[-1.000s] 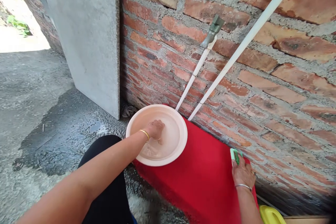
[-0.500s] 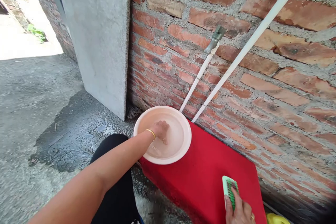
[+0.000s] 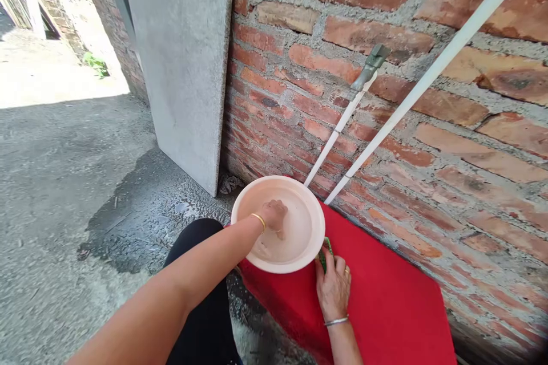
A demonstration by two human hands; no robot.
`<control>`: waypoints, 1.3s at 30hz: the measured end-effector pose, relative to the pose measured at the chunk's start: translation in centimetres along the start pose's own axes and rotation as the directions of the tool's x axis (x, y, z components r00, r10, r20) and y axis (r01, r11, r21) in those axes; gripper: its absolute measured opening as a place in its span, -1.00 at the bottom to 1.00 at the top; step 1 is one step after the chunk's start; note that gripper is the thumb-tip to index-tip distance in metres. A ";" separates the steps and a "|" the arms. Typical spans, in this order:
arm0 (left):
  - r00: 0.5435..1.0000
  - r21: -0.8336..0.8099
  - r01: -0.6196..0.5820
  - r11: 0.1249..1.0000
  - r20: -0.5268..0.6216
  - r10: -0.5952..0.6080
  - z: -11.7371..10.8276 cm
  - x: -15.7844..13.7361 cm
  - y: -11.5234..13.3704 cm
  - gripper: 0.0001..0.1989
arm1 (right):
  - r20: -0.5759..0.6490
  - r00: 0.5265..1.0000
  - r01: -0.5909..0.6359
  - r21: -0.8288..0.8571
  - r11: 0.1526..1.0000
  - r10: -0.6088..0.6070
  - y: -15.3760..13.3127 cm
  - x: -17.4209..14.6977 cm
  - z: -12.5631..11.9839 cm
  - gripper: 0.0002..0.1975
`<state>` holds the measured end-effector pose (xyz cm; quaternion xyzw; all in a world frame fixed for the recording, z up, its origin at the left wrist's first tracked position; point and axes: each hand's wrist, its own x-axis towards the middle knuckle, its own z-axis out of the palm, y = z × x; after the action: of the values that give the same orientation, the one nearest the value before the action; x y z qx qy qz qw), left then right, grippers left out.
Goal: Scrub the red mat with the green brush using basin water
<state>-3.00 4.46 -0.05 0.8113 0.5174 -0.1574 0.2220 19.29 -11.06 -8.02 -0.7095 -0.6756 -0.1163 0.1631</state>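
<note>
A pale pink basin (image 3: pixel 306 259) holding water stands on a bench covered in red cloth (image 3: pixel 385 302). My left hand (image 3: pixel 274 217) reaches down into the basin, wearing a gold bangle at the wrist. Its fingers curl downward in the water, and whatever they grip, if anything, is hidden. On the red cloth, my right hand (image 3: pixel 334 288) is closed around a green scrub brush (image 3: pixel 327 248), right by the basin's near right rim. Much of the brush is covered by the fingers. A ring and a silver bangle show on this hand and wrist.
Behind the bench rises a brick wall (image 3: pixel 274 91) with two white pipes, the shorter topped by a grey-green fitting (image 3: pixel 370 65). A grey slab (image 3: pixel 184 68) leans at the left. The concrete floor (image 3: pixel 124 228) is wet near my dark-clothed knee (image 3: pixel 201 274).
My right hand has moved left and away from me across the red cloth with the brush, up to the basin. My left hand stays in the basin. The view has shifted slightly.
</note>
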 end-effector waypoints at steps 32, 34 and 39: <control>1.000 -0.010 0.016 1.000 0.008 -0.016 0.0 -0.1 0.1 0.05 | 0.158 0.987 -0.017 -0.143 0.990 0.039 -0.3 1.3 -0.6 -0.54; 1.000 -0.017 0.013 1.000 0.009 -0.013 -0.1 -0.2 0.2 0.05 | 0.199 0.977 -0.046 -0.139 0.989 0.073 -0.2 3.9 -0.2 -0.55; 1.000 -0.019 0.010 1.000 0.002 -0.010 0.2 0.2 0.0 0.05 | 0.231 0.963 -0.111 -0.138 0.984 0.141 0.0 8.0 0.6 -0.53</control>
<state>-2.88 4.51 -0.27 0.8063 0.5229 -0.1546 0.2294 19.75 -3.51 -5.49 -0.7686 -0.6354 -0.0607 0.0428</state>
